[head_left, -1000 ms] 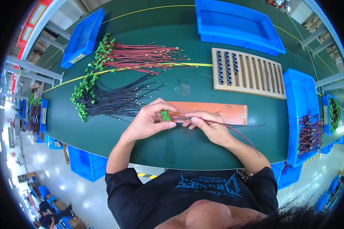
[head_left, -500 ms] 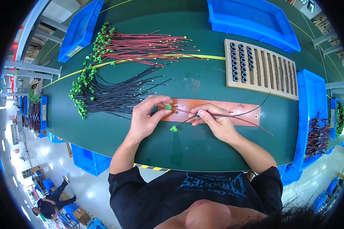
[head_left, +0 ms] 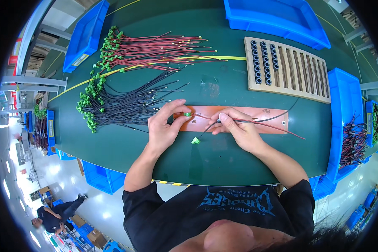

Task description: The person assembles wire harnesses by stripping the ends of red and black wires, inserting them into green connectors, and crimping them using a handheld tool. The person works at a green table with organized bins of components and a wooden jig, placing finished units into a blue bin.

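My left hand (head_left: 166, 128) pinches a small green connector (head_left: 188, 114) over the left end of an orange-brown plate (head_left: 264, 115) on the green table (head_left: 222, 159). My right hand (head_left: 237, 128) grips a red wire (head_left: 277, 126) and a black wire (head_left: 281, 113) that trail off to the right. The black wire's near end hangs down to a second green connector (head_left: 195, 140) lying on the table between my hands.
Bundles of red wires (head_left: 155, 50) and black wires (head_left: 122, 105) with green connectors lie at the left. A wooden slotted rack (head_left: 298, 71) with black sleeves sits behind the plate. Blue bins (head_left: 277, 17) ring the table; one at the right (head_left: 344, 138) holds finished wires.
My hands have stayed over the orange plate. A second green connector on a black wire has come to lie on the table below my hands; the view shifted slightly.
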### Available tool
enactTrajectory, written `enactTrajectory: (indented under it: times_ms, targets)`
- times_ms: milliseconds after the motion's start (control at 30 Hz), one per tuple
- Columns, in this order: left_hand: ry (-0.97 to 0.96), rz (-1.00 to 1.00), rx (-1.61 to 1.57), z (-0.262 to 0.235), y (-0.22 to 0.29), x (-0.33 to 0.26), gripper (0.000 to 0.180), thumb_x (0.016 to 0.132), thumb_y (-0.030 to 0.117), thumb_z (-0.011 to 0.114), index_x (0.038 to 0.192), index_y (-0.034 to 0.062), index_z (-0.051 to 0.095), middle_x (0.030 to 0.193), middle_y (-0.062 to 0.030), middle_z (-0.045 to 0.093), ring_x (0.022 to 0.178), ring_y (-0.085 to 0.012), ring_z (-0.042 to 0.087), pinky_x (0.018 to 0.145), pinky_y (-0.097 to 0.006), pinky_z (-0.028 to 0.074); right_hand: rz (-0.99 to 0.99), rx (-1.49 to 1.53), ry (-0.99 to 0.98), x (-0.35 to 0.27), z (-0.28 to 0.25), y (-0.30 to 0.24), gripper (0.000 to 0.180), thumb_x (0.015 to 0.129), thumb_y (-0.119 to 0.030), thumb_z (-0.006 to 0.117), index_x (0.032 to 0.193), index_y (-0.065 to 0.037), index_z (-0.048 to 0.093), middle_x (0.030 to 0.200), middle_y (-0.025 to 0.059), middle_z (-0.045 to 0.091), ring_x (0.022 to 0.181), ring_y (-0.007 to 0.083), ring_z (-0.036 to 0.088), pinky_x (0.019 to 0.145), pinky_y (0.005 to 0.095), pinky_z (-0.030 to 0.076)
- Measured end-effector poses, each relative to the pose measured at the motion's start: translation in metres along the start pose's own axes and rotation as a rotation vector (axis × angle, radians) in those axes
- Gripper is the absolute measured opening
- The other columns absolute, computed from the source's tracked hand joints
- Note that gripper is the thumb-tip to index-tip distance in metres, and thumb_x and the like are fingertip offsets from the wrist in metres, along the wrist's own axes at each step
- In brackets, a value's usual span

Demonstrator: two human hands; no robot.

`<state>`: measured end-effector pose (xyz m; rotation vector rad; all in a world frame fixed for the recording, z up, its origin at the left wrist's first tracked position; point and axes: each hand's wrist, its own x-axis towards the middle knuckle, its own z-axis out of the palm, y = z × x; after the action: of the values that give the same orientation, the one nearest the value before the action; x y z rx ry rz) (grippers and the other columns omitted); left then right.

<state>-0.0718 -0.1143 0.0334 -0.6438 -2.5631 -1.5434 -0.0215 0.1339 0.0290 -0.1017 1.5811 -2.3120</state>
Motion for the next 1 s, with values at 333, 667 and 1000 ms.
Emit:
enactTrajectory:
  times_ms: [333, 667, 1000]
  targets:
    - [-0.09, 0.162, 0.177, 0.001, 0.006, 0.008, 0.038, 0.079, -0.004, 0.08, 0.115, 0.002, 0.068, 0.095, -0.0093, 0.07, 0.082, -0.0243, 0.068, 0.074, -0.035, 0.056, 0.002, -0.135, 0.03, -0.001, 0.002, 0.002, 0.034, 0.111, -0.028, 0.045, 0.114, 0.002, 0.06, 0.111, 0.0127, 0.066, 0.102, 0.021, 0.07, 0.088, 0.0323, 0.059]
    - [-0.314, 0.596, 0.316, -0.014, 0.025, 0.005, 0.039, 0.065, 0.021, 0.092, 0.092, 0.0042, 0.069, 0.089, -0.0063, 0.066, 0.077, -0.0236, 0.066, 0.065, -0.036, 0.052, 0.035, -0.048, 0.057, 0.0, 0.002, -0.002, 0.03, 0.111, -0.022, 0.045, 0.113, 0.004, 0.06, 0.111, 0.0127, 0.067, 0.101, 0.0208, 0.072, 0.087, 0.0302, 0.06]
    - [-0.17, 0.415, 0.22, -0.016, 0.012, 0.011, 0.028, 0.066, 0.003, 0.087, 0.09, 0.0004, 0.072, 0.091, -0.0093, 0.069, 0.083, -0.0269, 0.067, 0.071, -0.038, 0.054, 0.029, -0.077, 0.061, 0.001, 0.002, -0.003, 0.032, 0.111, -0.022, 0.045, 0.113, 0.007, 0.059, 0.108, 0.0148, 0.069, 0.102, 0.0216, 0.073, 0.087, 0.0316, 0.061]
